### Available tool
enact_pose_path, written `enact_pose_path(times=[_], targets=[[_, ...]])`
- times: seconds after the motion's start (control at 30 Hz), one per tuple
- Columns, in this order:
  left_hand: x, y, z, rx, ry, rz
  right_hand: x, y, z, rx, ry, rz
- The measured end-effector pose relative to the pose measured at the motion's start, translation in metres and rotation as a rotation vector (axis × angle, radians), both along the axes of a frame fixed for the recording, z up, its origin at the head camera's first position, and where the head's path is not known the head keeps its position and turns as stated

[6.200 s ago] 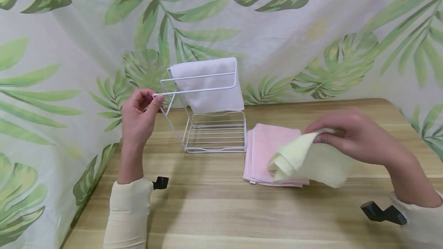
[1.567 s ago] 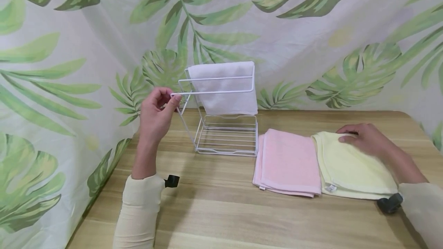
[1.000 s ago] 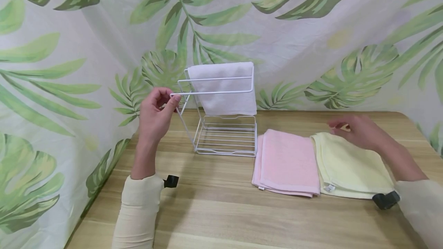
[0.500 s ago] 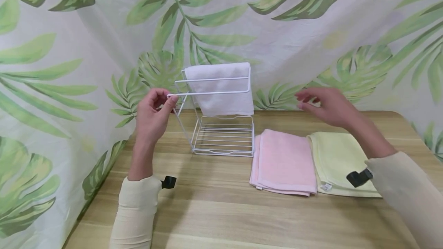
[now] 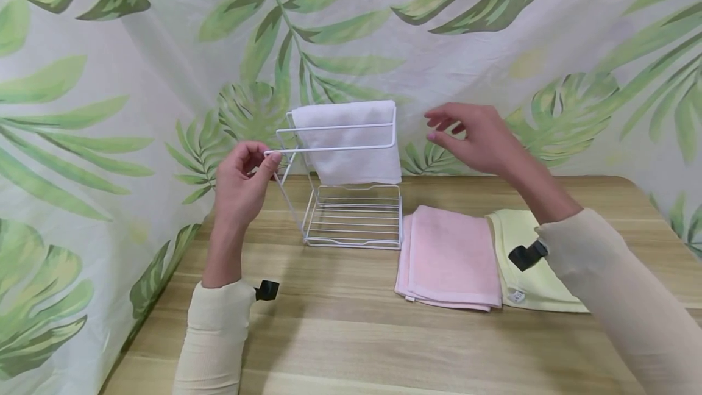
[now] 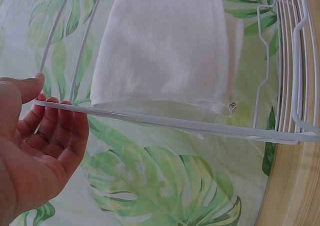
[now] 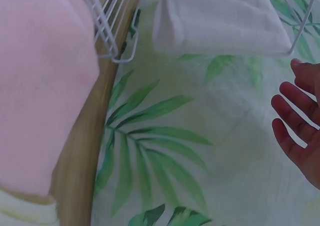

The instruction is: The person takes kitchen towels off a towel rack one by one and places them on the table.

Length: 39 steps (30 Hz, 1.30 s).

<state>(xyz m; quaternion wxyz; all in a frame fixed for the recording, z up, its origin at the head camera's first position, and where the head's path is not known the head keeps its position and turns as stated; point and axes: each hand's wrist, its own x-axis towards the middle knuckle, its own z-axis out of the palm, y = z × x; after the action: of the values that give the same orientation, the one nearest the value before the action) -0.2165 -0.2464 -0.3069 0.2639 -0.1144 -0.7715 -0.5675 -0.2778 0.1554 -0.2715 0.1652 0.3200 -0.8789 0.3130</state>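
My left hand (image 5: pixel 241 178) pinches the front left corner of a white wire towel rack (image 5: pixel 342 149) between thumb and fingers. In the left wrist view the fingers curl round the rack's bar. A folded white towel (image 5: pixel 351 163) hangs over the rack's rearmost top bar, with a small label showing at its edge (image 6: pixel 232 105). My right hand (image 5: pixel 477 139) is in the air just right of the hanging towel, fingers loosely bent and holding nothing. Below it, a folded pink towel (image 5: pixel 452 255) lies beside the rack's base.
A folded yellow towel (image 5: pixel 521 267) lies right of the pink one, partly hidden by the right sleeve. The rack's wire base shelf (image 5: pixel 353 224) stands on the wooden table (image 5: pixel 329 334). A leaf-patterned cloth (image 5: pixel 466 60) hangs behind and at the left.
The yellow towel was carried right, laid beside the pink one and let go. My right hand then rose and moved left towards the white towel. My left hand kept holding the rack.
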Motion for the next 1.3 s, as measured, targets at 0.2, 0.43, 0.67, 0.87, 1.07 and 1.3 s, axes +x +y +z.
enact_pose_path(times=[0.2,0.43,0.67,0.87,1.07,1.3], targets=[[0.001,0.000,-0.001,0.002,-0.005,-0.002,-0.002,-0.020,0.019,-0.052,0.031,0.003],[0.002,0.001,0.000,-0.004,-0.011,0.007,-0.007,-0.041,0.038,-0.091,0.042,0.023],[0.001,0.004,0.000,-0.008,-0.006,0.002,-0.010,-0.060,0.048,-0.121,0.001,0.047],[0.000,0.006,-0.001,-0.012,-0.004,0.001,-0.018,-0.072,0.050,-0.086,-0.042,0.047],[0.000,0.007,-0.001,-0.007,0.006,-0.002,-0.024,-0.081,0.049,-0.052,-0.075,0.049],[0.000,0.005,-0.001,0.013,0.013,0.009,-0.024,-0.085,0.046,-0.028,-0.074,0.067]])
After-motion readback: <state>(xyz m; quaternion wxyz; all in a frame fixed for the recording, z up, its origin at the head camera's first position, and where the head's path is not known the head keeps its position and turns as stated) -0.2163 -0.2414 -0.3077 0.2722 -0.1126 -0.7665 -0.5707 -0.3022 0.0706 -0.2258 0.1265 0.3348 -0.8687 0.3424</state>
